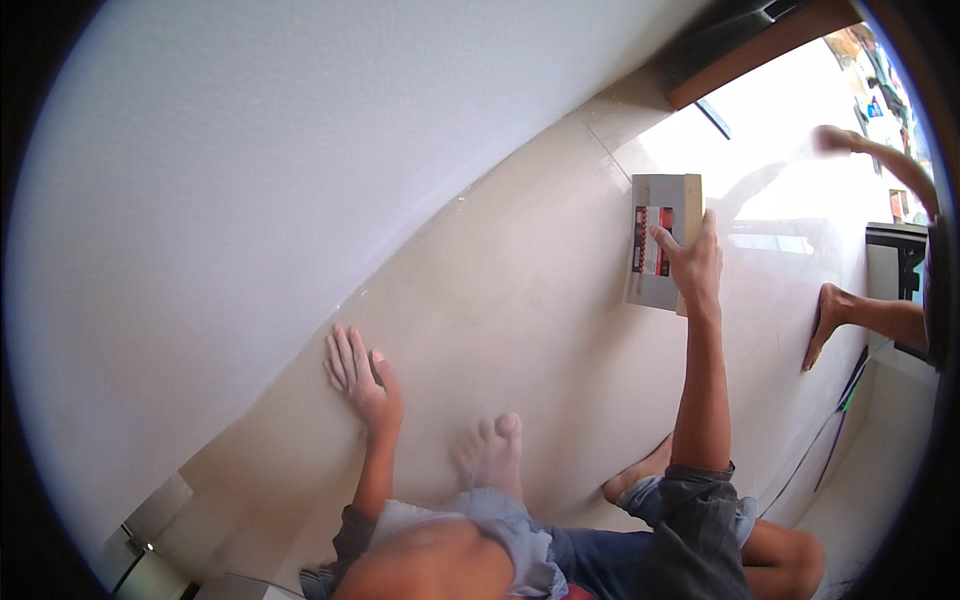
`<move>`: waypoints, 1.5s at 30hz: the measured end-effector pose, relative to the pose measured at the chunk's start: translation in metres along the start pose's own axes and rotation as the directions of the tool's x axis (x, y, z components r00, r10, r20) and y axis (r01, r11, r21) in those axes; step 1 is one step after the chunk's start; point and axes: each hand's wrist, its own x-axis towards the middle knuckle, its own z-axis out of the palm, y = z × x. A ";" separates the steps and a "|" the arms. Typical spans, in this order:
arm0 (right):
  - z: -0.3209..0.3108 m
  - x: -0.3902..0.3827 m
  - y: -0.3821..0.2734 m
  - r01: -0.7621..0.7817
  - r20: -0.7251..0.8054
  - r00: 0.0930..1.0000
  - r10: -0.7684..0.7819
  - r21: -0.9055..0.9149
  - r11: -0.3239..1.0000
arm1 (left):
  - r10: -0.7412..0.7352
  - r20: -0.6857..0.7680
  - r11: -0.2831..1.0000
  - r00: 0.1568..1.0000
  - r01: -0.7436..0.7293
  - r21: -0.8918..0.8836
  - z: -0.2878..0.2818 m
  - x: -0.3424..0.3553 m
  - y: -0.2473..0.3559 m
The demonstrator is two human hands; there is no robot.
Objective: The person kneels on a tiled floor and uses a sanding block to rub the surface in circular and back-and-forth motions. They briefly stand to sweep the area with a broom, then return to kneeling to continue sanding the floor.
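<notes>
Right hand (692, 262) grips a flat grey box (660, 240) (red-and-white label) — left hand (362, 377) lies open on the floor (520, 310)

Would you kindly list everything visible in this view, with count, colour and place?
box: one, grey with a red and black label, flat on the floor toward upper right
floor: one, cream tiles, running through the middle
wall: one, white, filling the upper left
cables: a few, dark and green, on the floor at right
other person's foot: one, bare, on the floor at right
other person's hand: one, blurred, upper right
own feet: two, bare, lower centre
left hand: one, flat on the floor near the wall, fingers spread
right hand: one, resting on the box's right edge, thumb across its top
</notes>
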 end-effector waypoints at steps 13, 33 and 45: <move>0.141 -0.137 -0.054 0.273 0.240 0.932 -0.273 0.031 0.961 | -0.134 -0.140 0.981 0.981 0.111 -0.158 -0.026 -0.053 -0.071; 0.203 -0.184 -0.059 0.374 0.286 0.901 -0.326 -0.130 0.918 | -0.465 -0.282 0.689 0.839 0.143 -0.710 -0.021 -0.062 -0.050; 0.171 -0.107 -0.085 0.650 0.596 0.646 -0.478 -0.101 0.753 | -0.468 -0.154 0.791 0.870 0.335 -0.511 -0.038 -0.127 -0.038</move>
